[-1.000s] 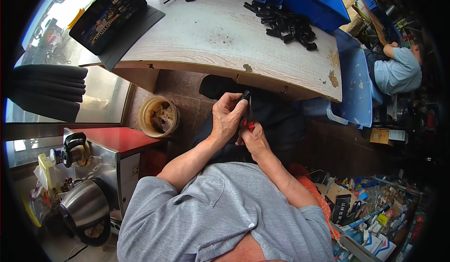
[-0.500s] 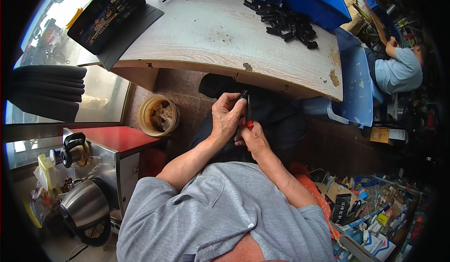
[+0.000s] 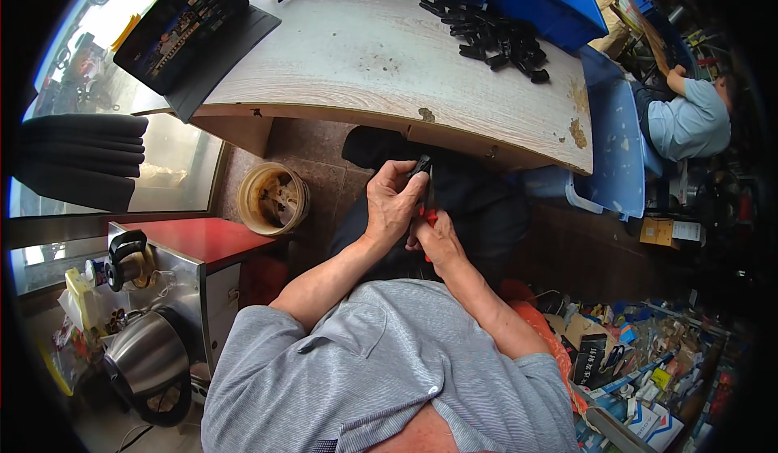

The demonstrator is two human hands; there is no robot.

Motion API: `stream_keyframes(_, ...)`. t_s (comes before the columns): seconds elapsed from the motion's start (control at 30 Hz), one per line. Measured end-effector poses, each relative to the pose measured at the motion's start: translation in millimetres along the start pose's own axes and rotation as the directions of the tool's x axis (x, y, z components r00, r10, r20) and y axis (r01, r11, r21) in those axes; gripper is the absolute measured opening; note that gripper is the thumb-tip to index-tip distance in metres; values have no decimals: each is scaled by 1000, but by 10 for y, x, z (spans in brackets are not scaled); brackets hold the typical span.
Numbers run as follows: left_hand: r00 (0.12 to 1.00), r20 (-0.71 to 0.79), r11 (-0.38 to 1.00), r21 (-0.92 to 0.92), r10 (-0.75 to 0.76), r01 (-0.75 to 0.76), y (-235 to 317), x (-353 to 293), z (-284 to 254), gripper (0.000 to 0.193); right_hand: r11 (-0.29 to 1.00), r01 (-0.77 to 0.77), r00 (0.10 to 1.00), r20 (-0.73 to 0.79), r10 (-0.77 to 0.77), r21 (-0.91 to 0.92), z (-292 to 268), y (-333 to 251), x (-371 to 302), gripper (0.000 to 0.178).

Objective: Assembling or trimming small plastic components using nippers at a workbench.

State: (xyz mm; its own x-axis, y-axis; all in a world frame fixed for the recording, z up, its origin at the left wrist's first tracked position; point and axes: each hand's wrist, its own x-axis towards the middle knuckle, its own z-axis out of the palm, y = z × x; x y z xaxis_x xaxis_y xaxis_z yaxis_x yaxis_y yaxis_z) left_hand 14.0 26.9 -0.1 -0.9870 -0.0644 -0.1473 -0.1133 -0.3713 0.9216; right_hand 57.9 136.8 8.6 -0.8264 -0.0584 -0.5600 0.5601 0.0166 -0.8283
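Observation:
My left hand (image 3: pixel 393 202) is closed in a pinch on a small black part (image 3: pixel 423 164), held up over my lap. The part resembles the black pieces piled on the table, but its exact kind is too small to tell. My right hand (image 3: pixel 438 238) is wrapped round red-handled pliers (image 3: pixel 430 216). Their narrow dark jaws point away from me and lie right beside the black part. Whether the jaws grip it cannot be made out. Fingers hide much of the handles.
Ahead stands a worn white table (image 3: pixel 348 56) with a pile of black pieces (image 3: pixel 498 40), a blue bin (image 3: pixel 535 7) and a tablet (image 3: pixel 182 36). A dirty bucket (image 3: pixel 274 199) is at left, near a kettle (image 3: pixel 150 356). A person (image 3: pixel 689 117) sits at far right; clutter (image 3: pixel 648 372) lies lower right.
The pliers' jaws and the black part have turned slightly against each other at my fingertips. Both hands stay in nearly the same place.

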Motion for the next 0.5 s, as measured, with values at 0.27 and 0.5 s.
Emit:
stream_keyframes(0.27,1000,5,1000,-16,-24,25,-32,-21,-26,20,997,29,996,-85,-34,-65,14,38,7,13)
stream_keyframes(0.5,1000,-15,999,-29,-27,26,-77,38,-62,21,1000,-18,999,-37,17,-6,-14,107,65,13)
